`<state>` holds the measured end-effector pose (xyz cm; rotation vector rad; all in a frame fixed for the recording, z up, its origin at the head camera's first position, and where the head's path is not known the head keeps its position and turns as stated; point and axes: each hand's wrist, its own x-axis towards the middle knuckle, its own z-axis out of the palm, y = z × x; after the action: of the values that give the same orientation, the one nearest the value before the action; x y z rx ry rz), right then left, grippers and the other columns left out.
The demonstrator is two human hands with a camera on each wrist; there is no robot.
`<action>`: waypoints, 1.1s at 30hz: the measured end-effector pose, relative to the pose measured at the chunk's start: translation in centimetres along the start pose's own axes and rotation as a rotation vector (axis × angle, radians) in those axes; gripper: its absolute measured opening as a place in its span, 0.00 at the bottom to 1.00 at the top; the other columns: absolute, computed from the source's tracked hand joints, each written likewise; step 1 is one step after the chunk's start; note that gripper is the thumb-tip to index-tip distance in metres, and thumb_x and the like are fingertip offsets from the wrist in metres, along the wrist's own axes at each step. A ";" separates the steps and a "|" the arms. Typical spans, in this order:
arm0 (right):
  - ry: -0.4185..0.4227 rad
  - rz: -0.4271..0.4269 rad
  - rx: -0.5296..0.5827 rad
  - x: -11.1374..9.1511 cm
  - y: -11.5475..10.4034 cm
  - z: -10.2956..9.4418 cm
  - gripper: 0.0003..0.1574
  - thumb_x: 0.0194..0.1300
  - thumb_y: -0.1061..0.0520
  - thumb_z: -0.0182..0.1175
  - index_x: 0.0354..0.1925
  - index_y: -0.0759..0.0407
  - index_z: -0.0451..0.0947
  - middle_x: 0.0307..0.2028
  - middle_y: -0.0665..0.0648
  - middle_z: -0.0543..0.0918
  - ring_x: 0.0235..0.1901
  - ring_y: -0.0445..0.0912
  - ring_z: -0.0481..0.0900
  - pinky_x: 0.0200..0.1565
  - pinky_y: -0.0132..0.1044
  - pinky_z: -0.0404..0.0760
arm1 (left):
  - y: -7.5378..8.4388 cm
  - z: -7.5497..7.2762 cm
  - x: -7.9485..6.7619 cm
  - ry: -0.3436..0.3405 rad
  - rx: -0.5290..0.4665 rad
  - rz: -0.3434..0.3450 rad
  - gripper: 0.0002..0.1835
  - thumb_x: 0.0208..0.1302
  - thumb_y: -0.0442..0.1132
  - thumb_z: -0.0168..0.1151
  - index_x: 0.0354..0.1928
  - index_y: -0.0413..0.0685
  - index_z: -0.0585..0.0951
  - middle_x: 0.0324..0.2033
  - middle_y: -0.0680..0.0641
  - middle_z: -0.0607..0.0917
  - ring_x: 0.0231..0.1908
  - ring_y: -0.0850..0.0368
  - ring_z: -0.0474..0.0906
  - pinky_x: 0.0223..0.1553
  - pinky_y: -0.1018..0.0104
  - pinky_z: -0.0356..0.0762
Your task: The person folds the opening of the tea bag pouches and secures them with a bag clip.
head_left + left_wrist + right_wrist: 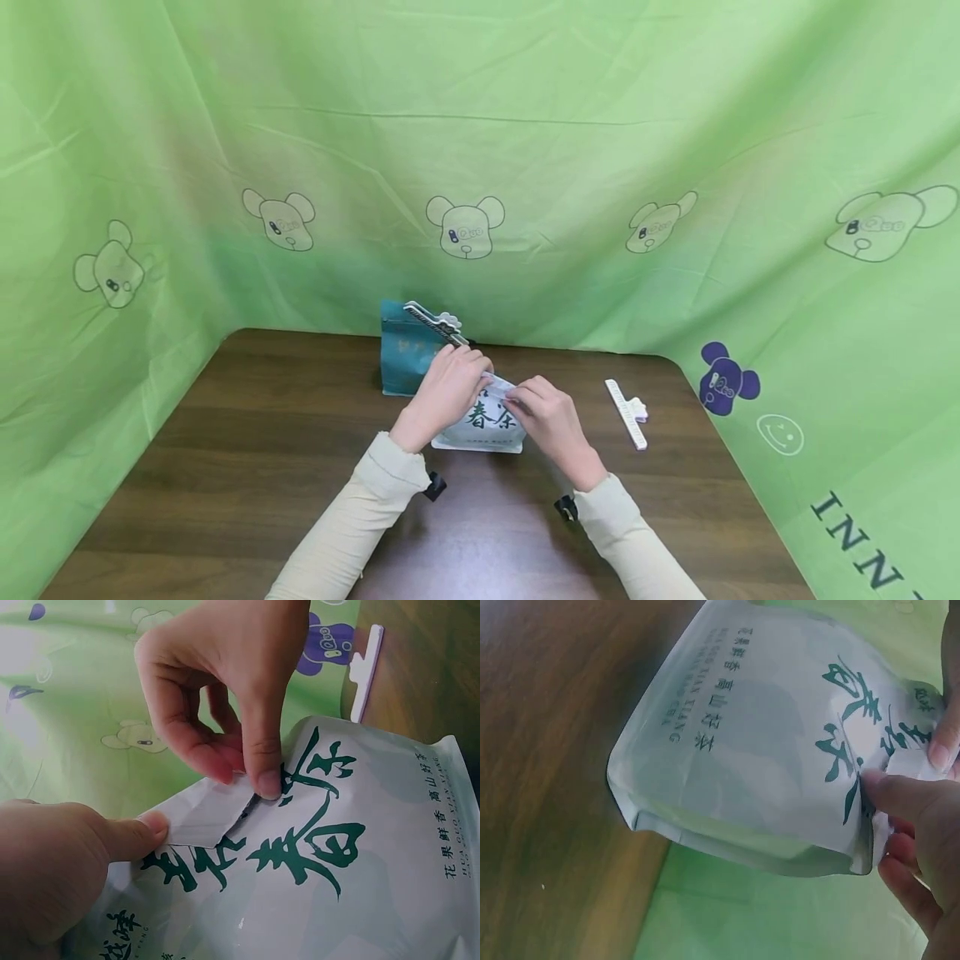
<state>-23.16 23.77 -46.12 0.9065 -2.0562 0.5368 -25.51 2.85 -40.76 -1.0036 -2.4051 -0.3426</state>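
Note:
A white tea bag (480, 439) with green Chinese characters stands on the table in front of me. Its top edge is folded over into a pale flap (206, 814), which lies across the upper characters. At the left end of this fold, my left hand (450, 385) pinches the bag, its thumb pressing on the flap in the left wrist view. The right end is pinched between the thumb and fingers of my right hand (553, 421). In the right wrist view the bag's front and side (742, 772) show, while my fingers cover part of the fold.
Behind the white bag, to its left, stands a teal bag (405, 358) with a long clip (435, 323) slanting at its top. A white sealing clip (626, 414) lies on the brown wooden table (247, 433) at the right. A green printed curtain (465, 150) surrounds the back and sides.

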 end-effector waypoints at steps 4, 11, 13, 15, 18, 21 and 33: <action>0.001 0.076 0.041 0.1 -0.2 0.0 0.13 0.48 0.67 0.78 0.33 0.60 0.86 0.30 0.52 0.86 0.31 0.46 0.80 0.35 0.37 0.80 | -0.1 0.1 -0.1 0.011 0.003 -0.003 0.05 0.70 0.44 0.66 0.39 0.52 0.86 0.36 0.54 0.87 0.40 0.55 0.80 0.42 0.63 0.71; 0.070 0.194 0.161 0.6 -0.1 0.3 0.14 0.49 0.72 0.76 0.34 0.62 0.85 0.30 0.54 0.85 0.29 0.47 0.81 0.31 0.40 0.78 | 0.0 0.2 -0.1 0.029 0.010 -0.004 0.04 0.69 0.42 0.66 0.39 0.52 0.87 0.36 0.54 0.87 0.40 0.56 0.80 0.42 0.63 0.70; 0.079 0.212 0.190 1.0 -0.1 0.5 0.13 0.50 0.72 0.76 0.34 0.62 0.84 0.30 0.54 0.85 0.28 0.47 0.81 0.30 0.43 0.79 | 0.1 0.2 -0.2 0.037 0.016 -0.001 0.04 0.69 0.42 0.66 0.39 0.52 0.87 0.35 0.54 0.87 0.40 0.56 0.80 0.42 0.63 0.70; 0.072 0.233 0.222 1.4 -0.2 0.6 0.12 0.52 0.71 0.75 0.34 0.62 0.84 0.30 0.54 0.85 0.29 0.47 0.82 0.32 0.43 0.81 | 0.1 0.2 -0.2 0.045 0.026 0.004 0.04 0.69 0.42 0.66 0.39 0.52 0.87 0.35 0.54 0.87 0.39 0.55 0.80 0.41 0.63 0.69; 0.029 0.278 0.280 2.1 -0.3 0.7 0.10 0.55 0.70 0.74 0.35 0.62 0.84 0.31 0.54 0.85 0.31 0.45 0.83 0.35 0.40 0.85 | 0.1 0.3 -0.2 0.051 0.032 0.011 0.05 0.69 0.42 0.66 0.40 0.52 0.88 0.35 0.54 0.87 0.39 0.55 0.80 0.41 0.62 0.69; -0.034 0.338 0.329 2.8 -0.4 0.6 0.08 0.58 0.69 0.73 0.35 0.62 0.85 0.31 0.53 0.85 0.31 0.44 0.83 0.36 0.38 0.86 | 0.2 0.3 -0.2 0.056 0.039 0.017 0.05 0.70 0.41 0.65 0.40 0.52 0.88 0.35 0.54 0.87 0.39 0.55 0.80 0.40 0.62 0.69; -0.197 0.420 0.431 3.4 0.4 0.2 0.02 0.63 0.67 0.69 0.35 0.62 0.85 0.32 0.54 0.86 0.34 0.43 0.84 0.40 0.44 0.87 | 0.0 0.4 -0.7 0.085 0.047 0.027 0.06 0.71 0.42 0.64 0.40 0.52 0.88 0.34 0.53 0.86 0.39 0.55 0.77 0.41 0.62 0.67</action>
<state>-24.93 22.51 -43.50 0.7870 -2.3721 1.1930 -25.24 2.62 -41.43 -0.9804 -2.3104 -0.3116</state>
